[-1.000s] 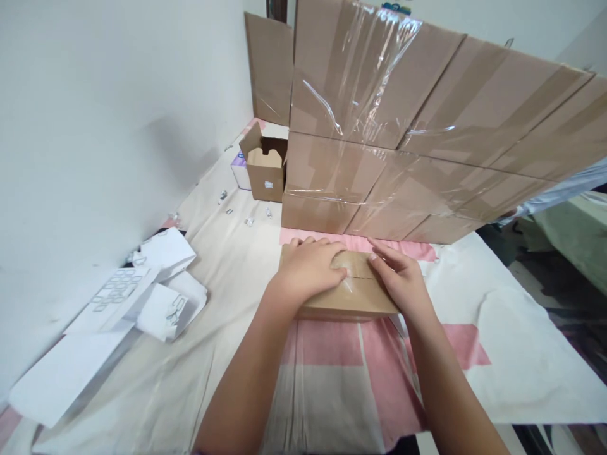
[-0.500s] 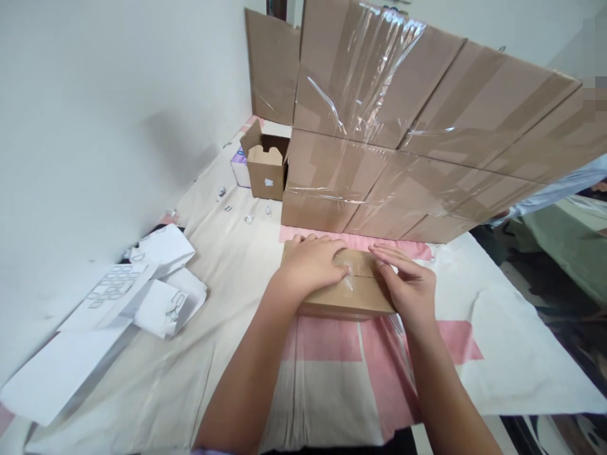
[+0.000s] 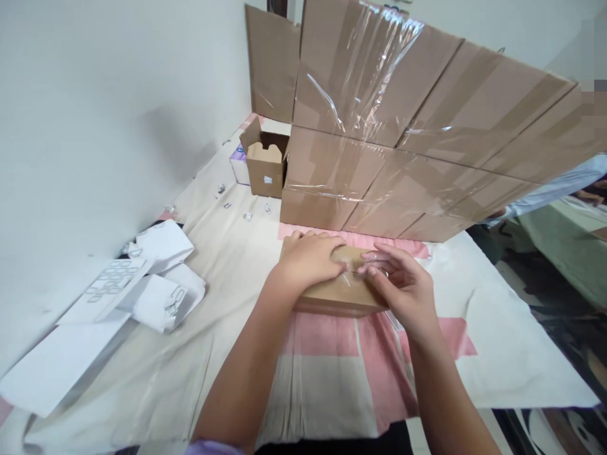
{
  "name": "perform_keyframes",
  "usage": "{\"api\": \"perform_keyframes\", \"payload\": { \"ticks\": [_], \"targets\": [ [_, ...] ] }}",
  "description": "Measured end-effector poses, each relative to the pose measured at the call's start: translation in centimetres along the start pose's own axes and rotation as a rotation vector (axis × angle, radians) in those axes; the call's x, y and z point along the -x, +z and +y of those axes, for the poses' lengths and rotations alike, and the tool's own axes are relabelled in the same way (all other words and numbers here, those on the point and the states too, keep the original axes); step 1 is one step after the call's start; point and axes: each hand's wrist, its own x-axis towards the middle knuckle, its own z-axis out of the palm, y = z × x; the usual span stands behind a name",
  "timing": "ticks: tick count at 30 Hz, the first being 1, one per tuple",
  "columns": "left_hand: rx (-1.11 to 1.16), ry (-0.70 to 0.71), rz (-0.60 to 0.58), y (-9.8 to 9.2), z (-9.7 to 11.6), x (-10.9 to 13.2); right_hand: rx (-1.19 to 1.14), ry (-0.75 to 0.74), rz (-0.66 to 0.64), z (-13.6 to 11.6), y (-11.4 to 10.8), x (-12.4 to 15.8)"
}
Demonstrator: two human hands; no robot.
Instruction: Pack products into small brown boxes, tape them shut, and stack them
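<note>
Now the right hand has moved inward, partly curled, grip unclear, left hand spread atop the box.

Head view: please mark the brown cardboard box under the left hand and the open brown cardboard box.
Nearer brown cardboard box (image 3: 336, 292): head view, top face.
Open brown cardboard box (image 3: 263, 170): head view, front wall.

Taped cartons stacked on a cloth-covered table suggest a packing workroom.
</note>
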Motion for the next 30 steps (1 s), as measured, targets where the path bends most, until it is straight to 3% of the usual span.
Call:
{"api": "perform_keyframes", "payload": {
  "ticks": [11,16,30],
  "targets": [
    [0.003,0.001,-0.005,-0.19,0.12,0.09,-0.072,0.111,-0.12,-0.07,-0.5,-0.53],
    [-0.007,-0.002,-0.005,-0.09,0.09,0.06,-0.022,0.077,-0.128,0.27,-0.12,-0.44],
    [0.015,0.009,-0.005,-0.19,0.27,0.2,0.4,-0.087,-0.241,0.02,-0.05,0.17]
  ]
}}
